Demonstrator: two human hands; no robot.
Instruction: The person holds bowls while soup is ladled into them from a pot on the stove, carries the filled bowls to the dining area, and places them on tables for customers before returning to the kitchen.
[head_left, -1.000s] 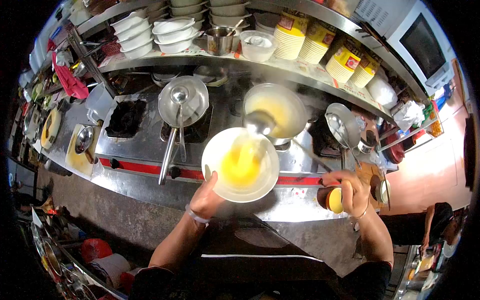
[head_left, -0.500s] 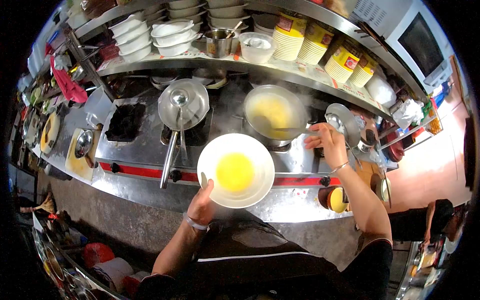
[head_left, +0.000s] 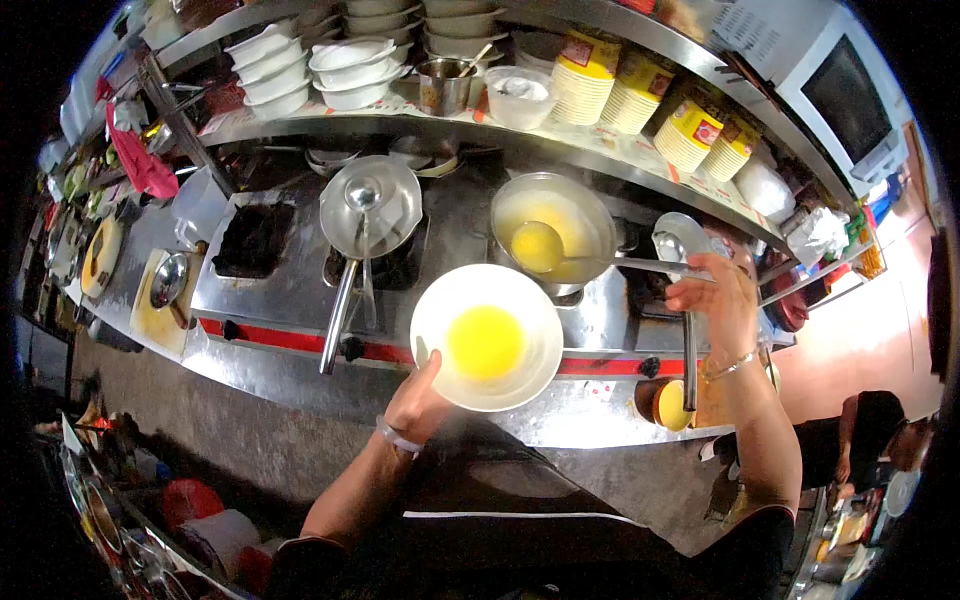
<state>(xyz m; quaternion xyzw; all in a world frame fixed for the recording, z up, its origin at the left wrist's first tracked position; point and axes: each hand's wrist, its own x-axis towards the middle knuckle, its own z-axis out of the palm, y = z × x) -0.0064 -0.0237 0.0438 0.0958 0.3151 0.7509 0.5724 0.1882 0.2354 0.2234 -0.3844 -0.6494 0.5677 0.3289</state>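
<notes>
My left hand [head_left: 418, 402] grips the near-left rim of a white bowl [head_left: 540, 372], thumb over the edge. Yellow liquid [head_left: 485, 342] lies in the bottom of this bowl, which is held in front of the stove. In my right hand [head_left: 718, 305] is the handle of a ladle [head_left: 640, 264], pinched near its end. The ladle's scoop, full of yellow liquid, is over a steaming metal pot [head_left: 607, 215] that holds more of it. The pot sits on a burner just behind the bowl.
A long-handled pan [head_left: 350, 240] with a second ladle in it stands left of the pot. Another pan [head_left: 690, 350] is beside my right wrist. Stacked white dishes [head_left: 352, 75] and yellow paper cups [head_left: 590, 80] line the shelf above. Another person [head_left: 868, 430] is at far right.
The ladle's scoop has come up from the liquid in the pot, now showing yellow liquid inside. My right hand has moved right and slightly down. The bowl has shifted a little right.
</notes>
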